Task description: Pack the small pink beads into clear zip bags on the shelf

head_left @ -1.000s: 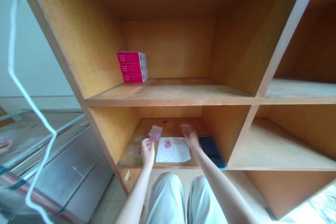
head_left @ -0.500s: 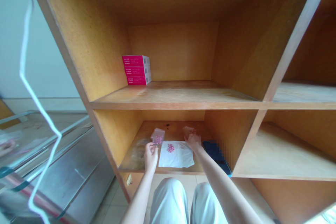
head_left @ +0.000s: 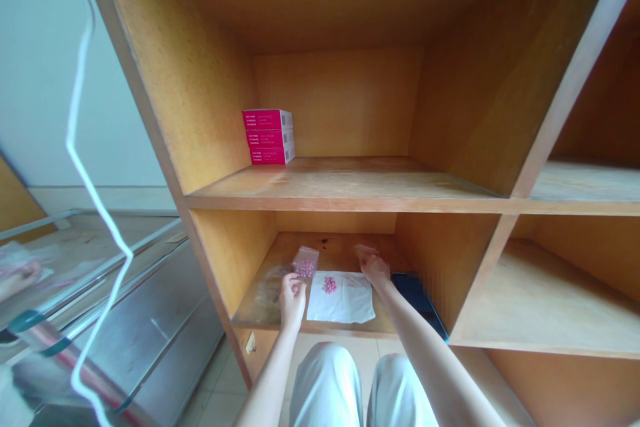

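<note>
My left hand [head_left: 293, 299] is closed in a pinch, just in front of a small clear bag of pink beads [head_left: 305, 263] on the lower shelf. What it pinches, if anything, is too small to make out. To its right lies a white cloth [head_left: 345, 307] with a small heap of pink beads [head_left: 330, 285] on it. Behind the cloth's right back corner, my right hand [head_left: 375, 269] has its fingers closed on a clear plastic bag [head_left: 367, 251]. The hand partly hides that bag, and its contents do not show.
A dark flat tray or device [head_left: 415, 293] lies right of the cloth. Three stacked pink boxes [head_left: 269, 137] stand on the upper shelf [head_left: 350, 177]. At far left, another person's hand [head_left: 23, 278] is over a metal-framed counter [head_left: 145, 320], and a white cable [head_left: 103, 210] hangs in front.
The view has shifted slightly, moving the whole scene a little rightward. Both hands keep nearly the same places, with small finger movement at the right-hand bag.
</note>
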Motion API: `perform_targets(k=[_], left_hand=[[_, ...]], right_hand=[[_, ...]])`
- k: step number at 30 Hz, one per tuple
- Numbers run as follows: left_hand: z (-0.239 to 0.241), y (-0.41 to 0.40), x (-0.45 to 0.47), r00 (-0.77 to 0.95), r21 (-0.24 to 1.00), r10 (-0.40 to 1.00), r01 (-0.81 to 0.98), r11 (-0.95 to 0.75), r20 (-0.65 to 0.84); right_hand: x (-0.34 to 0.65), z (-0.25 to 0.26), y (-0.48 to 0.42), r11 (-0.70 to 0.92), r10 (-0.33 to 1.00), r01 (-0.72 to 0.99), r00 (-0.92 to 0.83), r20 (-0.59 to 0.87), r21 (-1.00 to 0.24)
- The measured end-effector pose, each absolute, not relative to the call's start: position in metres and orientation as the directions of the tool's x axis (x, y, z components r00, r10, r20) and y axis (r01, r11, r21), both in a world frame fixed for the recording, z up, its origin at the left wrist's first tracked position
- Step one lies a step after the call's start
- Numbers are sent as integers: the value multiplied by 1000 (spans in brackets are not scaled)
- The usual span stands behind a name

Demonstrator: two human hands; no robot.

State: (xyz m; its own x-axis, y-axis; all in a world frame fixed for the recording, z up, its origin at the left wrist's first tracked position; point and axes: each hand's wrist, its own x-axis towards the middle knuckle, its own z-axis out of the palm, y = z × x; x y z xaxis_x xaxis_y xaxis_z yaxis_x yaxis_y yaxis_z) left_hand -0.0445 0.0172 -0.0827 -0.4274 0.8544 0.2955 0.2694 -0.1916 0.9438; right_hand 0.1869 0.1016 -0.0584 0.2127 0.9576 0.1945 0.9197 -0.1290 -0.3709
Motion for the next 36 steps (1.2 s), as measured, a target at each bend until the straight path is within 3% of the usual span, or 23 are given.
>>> perform_targets(k=[18, 23, 26, 30, 33, 36], left_hand=[[-80, 15, -44, -426, 943, 854, 269, -193, 297], [-82, 15, -44, -415, 940, 857, 273, -203, 305], [-84, 16, -45, -414, 941, 858, 273, -202, 304], [-82, 15, -45, -428, 940, 847, 260, -219, 316], [-75, 10, -41, -442, 934, 828, 248, -259, 346], [-60, 2, -30, -368, 926, 854, 231, -300, 368]], right_hand=[[192, -46, 109, -193, 889, 750, 407, 210, -633], [196, -22, 109, 22, 795, 650, 450, 408, -760], [196, -10, 104, 199, 749, 513, 470, 467, -835], [190, 2, 89, 360, 778, 161, 491, 391, -919], [183, 9, 68, 370, 833, -97, 475, 284, -924], [176, 13, 45, 332, 869, -214, 448, 210, -919]])
